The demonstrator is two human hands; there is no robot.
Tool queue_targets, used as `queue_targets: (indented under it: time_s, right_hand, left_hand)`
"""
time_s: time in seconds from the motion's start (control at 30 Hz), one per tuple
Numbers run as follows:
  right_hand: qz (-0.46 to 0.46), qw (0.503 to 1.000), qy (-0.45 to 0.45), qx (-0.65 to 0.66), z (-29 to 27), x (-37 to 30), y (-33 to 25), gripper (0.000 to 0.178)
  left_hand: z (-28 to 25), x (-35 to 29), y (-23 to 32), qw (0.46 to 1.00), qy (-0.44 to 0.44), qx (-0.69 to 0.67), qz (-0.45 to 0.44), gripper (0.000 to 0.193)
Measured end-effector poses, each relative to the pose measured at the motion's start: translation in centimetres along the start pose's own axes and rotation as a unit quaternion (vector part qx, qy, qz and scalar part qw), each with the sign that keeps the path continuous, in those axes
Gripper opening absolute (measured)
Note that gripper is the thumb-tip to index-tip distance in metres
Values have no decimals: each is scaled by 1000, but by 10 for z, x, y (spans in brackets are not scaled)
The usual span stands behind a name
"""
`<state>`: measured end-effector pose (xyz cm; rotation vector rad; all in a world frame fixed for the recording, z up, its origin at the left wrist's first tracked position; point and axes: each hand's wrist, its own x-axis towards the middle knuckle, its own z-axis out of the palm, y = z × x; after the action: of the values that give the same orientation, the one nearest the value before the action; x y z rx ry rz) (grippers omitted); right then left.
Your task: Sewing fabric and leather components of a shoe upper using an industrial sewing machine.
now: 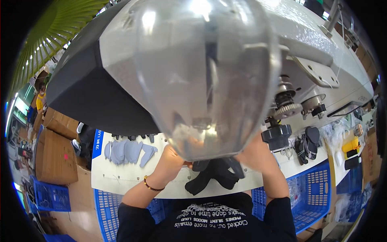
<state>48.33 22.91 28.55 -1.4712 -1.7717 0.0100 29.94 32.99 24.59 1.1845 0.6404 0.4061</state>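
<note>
In front of me is a large white sewing machine [306,36] with a clear eye shield [209,80] over its needle area. My left hand [172,160] reaches under the shield from the left, and its fingers are mostly hidden behind it. From the right comes my right hand [254,155], smeared by motion, its fingers hidden too. Between the hands, at the table's near edge, lies a bunched piece of black fabric [213,176]. Whether either hand grips it I cannot tell. Several grey cut fabric pieces [125,151] lie on the table left of my left hand.
The white table [121,177] has a marked scale along its near edge. Blue plastic baskets [312,197] stand below it on both sides. Black fabric pieces [311,139] lie right of the machine. A cardboard box [54,157] stands at the left, and a green fan [52,32] hangs upper left.
</note>
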Motion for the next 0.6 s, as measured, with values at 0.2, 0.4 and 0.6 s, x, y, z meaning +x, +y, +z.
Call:
queue_targets:
  time_s: [0.2, 0.4, 0.6]
  right_hand:
    - [-239, 941, -49, -236, 20, -14, -25, 25]
    - [-246, 946, -48, -203, 23, -13, -30, 26]
    - [-265, 919, -17, -292, 33, -9, -25, 27]
  left_hand:
    - [-1, 3, -9, 999, 0, -16, 28, 27]
    - [0, -1, -2, 998, -8, 44, 39, 32]
    - [-1, 1, -3, 998, -37, 40, 41, 35]
